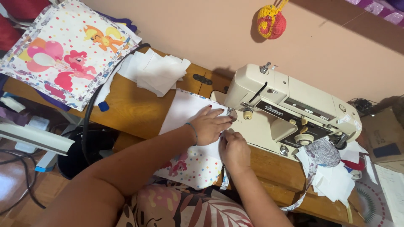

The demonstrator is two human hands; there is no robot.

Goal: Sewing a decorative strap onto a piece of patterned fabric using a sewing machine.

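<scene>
My left hand (209, 125) lies flat, fingers spread, on a white fabric piece (182, 110) with polka dots and pink cartoon ponies, pressing it down beside the needle of a cream sewing machine (290, 110). My right hand (234, 150) pinches the fabric's edge and a patterned trim strip (224, 180) just in front of the presser foot. The fabric hangs over the front of the wooden table (134, 111) onto my lap.
A finished pony-print panel (63, 50) lies at the far left, with a stack of white fabric pieces (158, 71) beside it. A roll of patterned trim (323, 152) and white scraps sit at the machine's right end. A black cable (90, 113) crosses the table's left side.
</scene>
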